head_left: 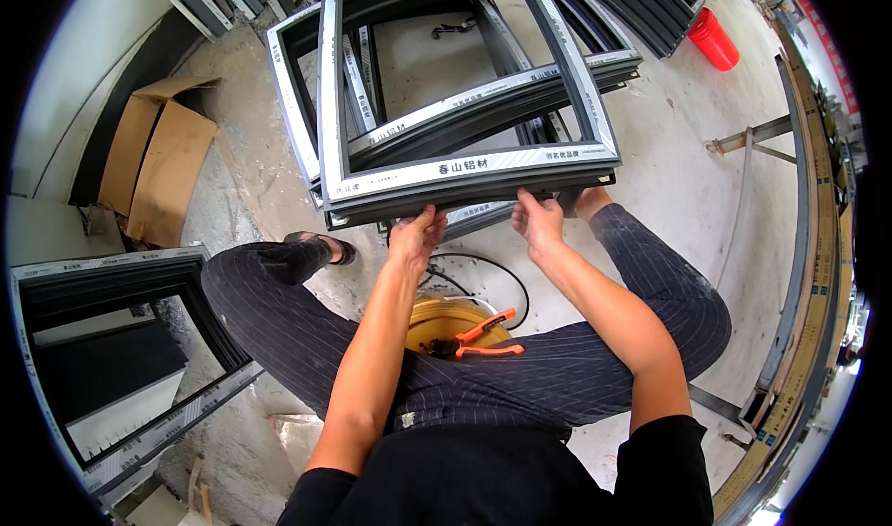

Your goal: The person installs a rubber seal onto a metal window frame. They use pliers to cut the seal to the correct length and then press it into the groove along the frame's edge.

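Over the stacked frames (497, 97), pinching the near edge of the topmost film-covered window frame (400, 183) with left hand (417, 235) and right hand (539, 221), set apart. Seemingly steadying or positioning it; to shift it, likely needing level, even support. Sitting beside orange-handled pliers (489, 350) and a yellow bucket (435, 320).

The floor (683, 145) is pale and has some stains. On it there are a red bucket (714, 41) and, to the left, a brown cardboard box (172, 173). A black cable (527, 294) lies curved beside the yellow bucket (437, 316).
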Demonstrator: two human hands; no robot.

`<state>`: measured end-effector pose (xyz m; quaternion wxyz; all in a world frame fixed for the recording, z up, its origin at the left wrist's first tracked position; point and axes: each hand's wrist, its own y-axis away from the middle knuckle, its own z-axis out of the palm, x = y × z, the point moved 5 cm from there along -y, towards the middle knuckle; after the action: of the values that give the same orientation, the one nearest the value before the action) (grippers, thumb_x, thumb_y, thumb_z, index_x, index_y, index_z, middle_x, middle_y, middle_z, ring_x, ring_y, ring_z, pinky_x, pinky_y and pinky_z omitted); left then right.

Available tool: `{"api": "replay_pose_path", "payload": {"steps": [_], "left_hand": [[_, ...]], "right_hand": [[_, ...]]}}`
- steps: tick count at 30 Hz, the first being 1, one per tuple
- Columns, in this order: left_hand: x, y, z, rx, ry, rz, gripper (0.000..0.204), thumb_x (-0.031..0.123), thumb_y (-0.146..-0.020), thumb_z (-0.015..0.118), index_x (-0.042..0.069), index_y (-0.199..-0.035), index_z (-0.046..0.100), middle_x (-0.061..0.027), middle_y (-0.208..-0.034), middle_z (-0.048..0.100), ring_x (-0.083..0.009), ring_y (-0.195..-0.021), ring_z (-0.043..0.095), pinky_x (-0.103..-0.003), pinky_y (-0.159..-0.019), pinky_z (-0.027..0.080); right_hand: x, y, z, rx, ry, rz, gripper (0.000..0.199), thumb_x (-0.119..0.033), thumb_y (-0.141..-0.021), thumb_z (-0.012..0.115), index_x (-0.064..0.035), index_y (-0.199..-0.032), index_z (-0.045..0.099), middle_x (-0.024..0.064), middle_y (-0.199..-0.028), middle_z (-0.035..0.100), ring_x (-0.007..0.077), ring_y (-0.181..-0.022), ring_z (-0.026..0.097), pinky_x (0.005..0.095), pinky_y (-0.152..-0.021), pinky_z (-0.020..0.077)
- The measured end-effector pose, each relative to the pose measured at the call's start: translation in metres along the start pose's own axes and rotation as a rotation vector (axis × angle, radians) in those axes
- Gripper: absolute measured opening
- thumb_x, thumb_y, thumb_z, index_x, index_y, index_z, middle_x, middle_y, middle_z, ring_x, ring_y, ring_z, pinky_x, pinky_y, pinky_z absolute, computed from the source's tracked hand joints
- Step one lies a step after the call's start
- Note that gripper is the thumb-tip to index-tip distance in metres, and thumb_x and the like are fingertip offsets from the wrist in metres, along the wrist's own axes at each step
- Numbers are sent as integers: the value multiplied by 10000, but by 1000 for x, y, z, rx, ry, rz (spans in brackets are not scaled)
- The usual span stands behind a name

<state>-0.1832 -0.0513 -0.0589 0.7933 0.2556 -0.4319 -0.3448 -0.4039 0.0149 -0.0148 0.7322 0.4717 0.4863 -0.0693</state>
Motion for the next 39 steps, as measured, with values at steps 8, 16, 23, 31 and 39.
{"api": "replay_pose_path", "payload": {"steps": [8,16,23,31,39], "left_hand": [[-18,-14,24,-13,-34,51,221,200,-839,705,85,-996,600,-81,-907,656,-180,-794,620,-310,-685,505],[-21,-1,52,-32,-77,-76,229,241,-830,718,102,-977,613,-54,-914,649,-160,-805,612,-311,-692,484],[-38,-21,56,-17,-100,-6,225,243,-824,721,91,-951,616,-31,-885,652,-143,-823,605,-314,-758,458],[-34,-12,62,-26,-116,4,244,277,-815,717,86,-932,619,-17,-840,639,-123,-756,595,-259,-717,463],[-6,-5,5,102,7,35,217,171,-796,737,72,-929,597,-61,-833,644,-167,-723,599,-260,-597,468]], "right_hand": [[8,-4,2,-94,-25,175,289,-321,-824,716,-96,-818,534,4,-692,589,91,-560,559,208,-456,457],[16,-4,12,-209,-1,163,289,-341,-834,705,-104,-861,542,-11,-729,588,83,-603,569,215,-504,483],[18,0,20,-255,39,146,306,-377,-863,663,-100,-892,535,-15,-767,572,95,-666,556,231,-577,469],[26,2,30,-300,6,149,244,-310,-867,672,-95,-826,564,-13,-730,587,75,-602,544,209,-519,462],[25,1,29,-231,25,140,221,-282,-870,669,-91,-810,576,-8,-709,590,67,-580,537,196,-486,444]]}}
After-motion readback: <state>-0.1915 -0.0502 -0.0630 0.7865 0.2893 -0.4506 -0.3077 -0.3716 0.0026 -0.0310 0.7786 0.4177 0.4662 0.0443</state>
